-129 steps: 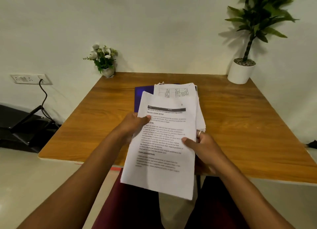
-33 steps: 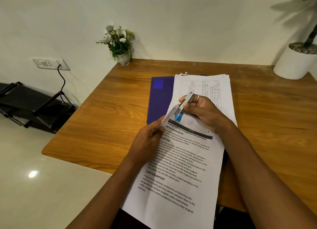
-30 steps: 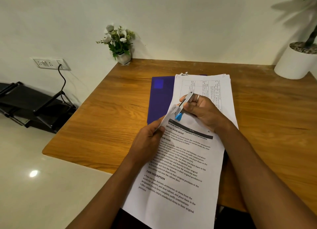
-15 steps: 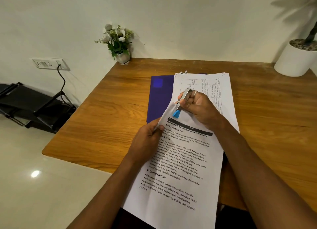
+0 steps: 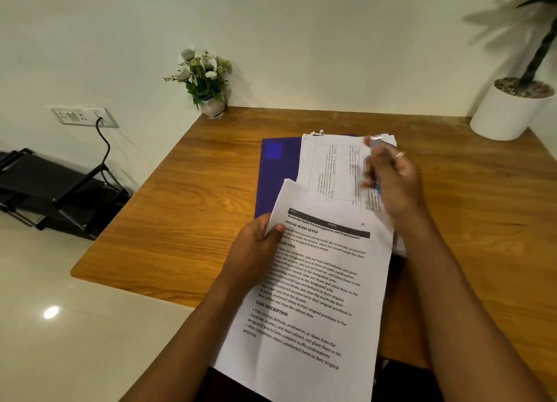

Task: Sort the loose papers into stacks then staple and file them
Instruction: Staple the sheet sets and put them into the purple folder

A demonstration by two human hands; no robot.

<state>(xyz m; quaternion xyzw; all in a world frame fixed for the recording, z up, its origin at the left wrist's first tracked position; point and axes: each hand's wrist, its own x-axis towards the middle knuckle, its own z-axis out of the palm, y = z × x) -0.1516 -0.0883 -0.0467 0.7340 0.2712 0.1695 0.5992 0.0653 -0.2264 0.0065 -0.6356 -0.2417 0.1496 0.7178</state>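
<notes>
My left hand (image 5: 256, 252) grips the left edge of a printed paper set (image 5: 313, 293), near its top corner; the set hangs over the table's front edge toward my lap. My right hand (image 5: 391, 184), blurred by motion, holds a small silver stapler (image 5: 376, 140) with a blue tip above the right side of the paper pile. That pile of loose papers (image 5: 331, 166) lies on a purple folder (image 5: 275, 172) in the middle of the wooden table (image 5: 196, 205).
A small white flower pot (image 5: 208, 82) stands at the table's back left corner. A large white planter (image 5: 509, 112) sits at the back right. Left of the table are a wall socket with a black cable (image 5: 104, 148) and a black rack (image 5: 51, 190) on the floor.
My right hand has lifted the stapler off the top left corner of the held set and moved it right and away, over the pile. My left hand keeps its grip.
</notes>
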